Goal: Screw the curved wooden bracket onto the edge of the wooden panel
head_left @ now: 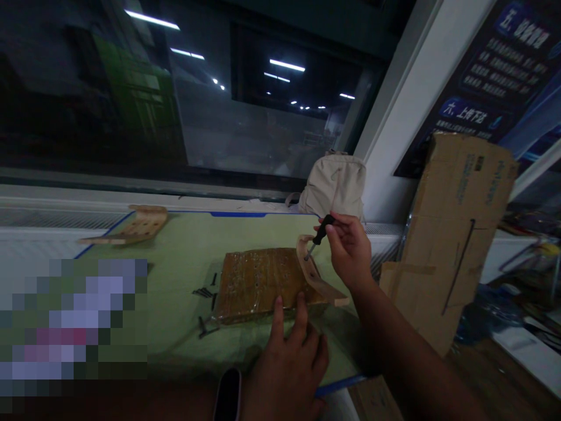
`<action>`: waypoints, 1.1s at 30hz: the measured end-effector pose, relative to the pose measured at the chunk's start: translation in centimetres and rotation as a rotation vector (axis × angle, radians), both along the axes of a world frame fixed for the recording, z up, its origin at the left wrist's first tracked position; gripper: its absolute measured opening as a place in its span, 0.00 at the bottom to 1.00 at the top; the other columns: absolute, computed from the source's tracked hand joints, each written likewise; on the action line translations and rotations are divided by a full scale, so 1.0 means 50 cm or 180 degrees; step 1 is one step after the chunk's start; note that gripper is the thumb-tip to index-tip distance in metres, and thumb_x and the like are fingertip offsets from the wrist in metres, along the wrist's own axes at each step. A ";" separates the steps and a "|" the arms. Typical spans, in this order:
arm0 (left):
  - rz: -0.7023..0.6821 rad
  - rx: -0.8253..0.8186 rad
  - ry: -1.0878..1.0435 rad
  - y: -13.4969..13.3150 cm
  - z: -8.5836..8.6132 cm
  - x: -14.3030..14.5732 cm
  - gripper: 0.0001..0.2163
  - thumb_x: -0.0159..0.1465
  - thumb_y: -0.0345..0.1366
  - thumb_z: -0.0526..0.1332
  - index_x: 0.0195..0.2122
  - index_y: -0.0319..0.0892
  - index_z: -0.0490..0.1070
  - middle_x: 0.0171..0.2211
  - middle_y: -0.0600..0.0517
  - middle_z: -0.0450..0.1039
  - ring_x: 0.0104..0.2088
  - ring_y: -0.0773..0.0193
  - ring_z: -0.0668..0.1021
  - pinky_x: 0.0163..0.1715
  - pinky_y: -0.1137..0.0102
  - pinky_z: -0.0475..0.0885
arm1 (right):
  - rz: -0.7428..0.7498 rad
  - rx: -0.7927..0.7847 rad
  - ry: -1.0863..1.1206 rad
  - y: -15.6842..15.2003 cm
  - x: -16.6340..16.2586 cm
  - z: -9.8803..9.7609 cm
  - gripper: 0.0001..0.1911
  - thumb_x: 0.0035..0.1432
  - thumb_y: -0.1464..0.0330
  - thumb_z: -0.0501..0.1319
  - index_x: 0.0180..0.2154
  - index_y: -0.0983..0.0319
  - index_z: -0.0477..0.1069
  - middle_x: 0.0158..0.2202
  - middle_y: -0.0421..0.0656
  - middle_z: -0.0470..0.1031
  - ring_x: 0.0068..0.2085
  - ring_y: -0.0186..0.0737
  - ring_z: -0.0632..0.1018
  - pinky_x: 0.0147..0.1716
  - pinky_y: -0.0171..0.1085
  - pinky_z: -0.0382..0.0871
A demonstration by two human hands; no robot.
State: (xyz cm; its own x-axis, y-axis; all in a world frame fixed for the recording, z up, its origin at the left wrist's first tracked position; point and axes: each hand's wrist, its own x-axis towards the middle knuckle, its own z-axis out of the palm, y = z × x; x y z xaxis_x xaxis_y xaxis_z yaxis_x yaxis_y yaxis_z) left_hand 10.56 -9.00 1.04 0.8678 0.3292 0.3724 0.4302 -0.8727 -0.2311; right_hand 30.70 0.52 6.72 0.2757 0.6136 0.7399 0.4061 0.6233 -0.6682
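A flat brown wooden board (pixel 258 283) lies on the green table mat (pixel 184 257). A curved pale wooden side piece (pixel 313 278) stands against the board's right edge. My right hand (pixel 348 248) is shut on a black-handled screwdriver (pixel 319 234), whose tip points down-left at the side piece. My left hand (pixel 287 359) rests with two fingers stretched onto the board's near edge, holding nothing. A dark band sits on my left wrist (pixel 228 394).
Several dark screws (pixel 205 292) lie left of the board. Another curved wooden part (pixel 131 228) lies at the far left by the window sill. A beige bag (pixel 335 187) sits behind; a tall cardboard box (pixel 451 234) stands at right. A blurred patch covers the lower left.
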 end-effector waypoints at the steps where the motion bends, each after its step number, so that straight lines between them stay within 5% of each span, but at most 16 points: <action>1: 0.0001 -0.0005 0.0004 0.000 0.000 0.000 0.32 0.65 0.64 0.59 0.58 0.44 0.77 0.51 0.40 0.79 0.67 0.28 0.61 0.61 0.30 0.50 | -0.0169 0.0030 0.0059 0.004 0.005 0.001 0.15 0.63 0.56 0.67 0.46 0.54 0.69 0.37 0.40 0.78 0.35 0.39 0.82 0.35 0.40 0.80; 6: 0.0028 -0.0002 0.0022 -0.003 0.000 -0.001 0.33 0.65 0.65 0.59 0.58 0.44 0.76 0.52 0.40 0.78 0.67 0.28 0.61 0.60 0.31 0.49 | -0.0596 0.0163 -0.0106 0.003 0.015 0.009 0.14 0.59 0.59 0.70 0.42 0.55 0.70 0.31 0.36 0.72 0.29 0.35 0.76 0.28 0.35 0.73; 10: 0.0019 0.0098 -0.0074 -0.002 0.000 0.000 0.32 0.63 0.65 0.61 0.57 0.45 0.77 0.51 0.41 0.79 0.67 0.28 0.61 0.61 0.32 0.48 | -0.0026 0.0252 -0.0400 -0.014 -0.005 0.006 0.12 0.65 0.57 0.65 0.48 0.53 0.73 0.45 0.44 0.78 0.47 0.44 0.82 0.44 0.44 0.80; 13: -0.0003 0.0155 -0.0124 -0.001 0.001 0.001 0.31 0.64 0.65 0.59 0.56 0.45 0.77 0.50 0.42 0.79 0.66 0.29 0.62 0.61 0.32 0.48 | 0.0311 0.0054 -0.0237 -0.013 -0.011 0.003 0.14 0.67 0.57 0.63 0.51 0.53 0.71 0.47 0.45 0.79 0.47 0.44 0.84 0.48 0.47 0.81; 21: 0.0038 0.0223 -0.0185 -0.004 0.001 0.001 0.31 0.64 0.65 0.59 0.55 0.46 0.78 0.49 0.43 0.79 0.66 0.29 0.61 0.61 0.32 0.45 | -0.0761 0.0235 -0.0163 0.005 0.015 0.008 0.14 0.57 0.62 0.71 0.42 0.56 0.70 0.31 0.36 0.72 0.30 0.34 0.75 0.31 0.36 0.74; 26: 0.0042 0.0310 -0.0214 -0.004 -0.001 0.003 0.32 0.60 0.67 0.62 0.54 0.48 0.79 0.49 0.44 0.79 0.65 0.28 0.62 0.61 0.32 0.43 | 0.0008 0.0388 -0.0501 -0.006 -0.006 0.000 0.12 0.66 0.60 0.64 0.49 0.55 0.71 0.45 0.45 0.78 0.46 0.41 0.82 0.45 0.44 0.80; 28: 0.0062 0.0310 -0.0202 -0.004 0.000 0.003 0.32 0.59 0.67 0.63 0.54 0.48 0.79 0.49 0.44 0.79 0.65 0.28 0.62 0.61 0.32 0.42 | 0.0175 0.0263 -0.0360 -0.006 -0.010 -0.003 0.12 0.67 0.61 0.62 0.50 0.55 0.70 0.46 0.45 0.80 0.45 0.41 0.84 0.45 0.44 0.81; 33: 0.0092 0.0341 -0.0212 -0.006 0.002 0.003 0.32 0.60 0.67 0.62 0.53 0.48 0.79 0.49 0.44 0.79 0.65 0.29 0.62 0.61 0.32 0.42 | -0.0779 0.0143 -0.0027 0.005 0.010 0.000 0.14 0.57 0.62 0.71 0.41 0.57 0.69 0.29 0.35 0.76 0.28 0.34 0.80 0.28 0.34 0.75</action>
